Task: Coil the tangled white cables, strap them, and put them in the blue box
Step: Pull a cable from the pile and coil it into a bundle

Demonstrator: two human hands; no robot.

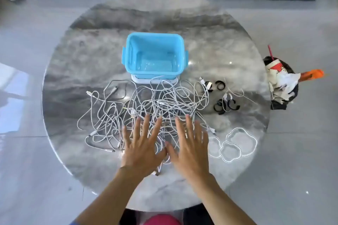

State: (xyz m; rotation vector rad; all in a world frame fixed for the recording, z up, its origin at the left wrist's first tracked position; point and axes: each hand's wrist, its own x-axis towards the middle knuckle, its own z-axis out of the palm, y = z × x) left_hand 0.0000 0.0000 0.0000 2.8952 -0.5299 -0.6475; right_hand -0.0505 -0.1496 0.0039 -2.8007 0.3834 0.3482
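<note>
Both hands' fingers (146,126) spread flat, ungripping, over tangled white cables (146,104).

One head-worn camera gives the only view, looking forward and steeply down from above the near edge of the round counter (73,56). Its wide lens bends the counter's rim and takes in the floor (301,151) on the left, right and far sides (no second view shares the scene). It sits close, both forearms entering from the bottom edge
</note>
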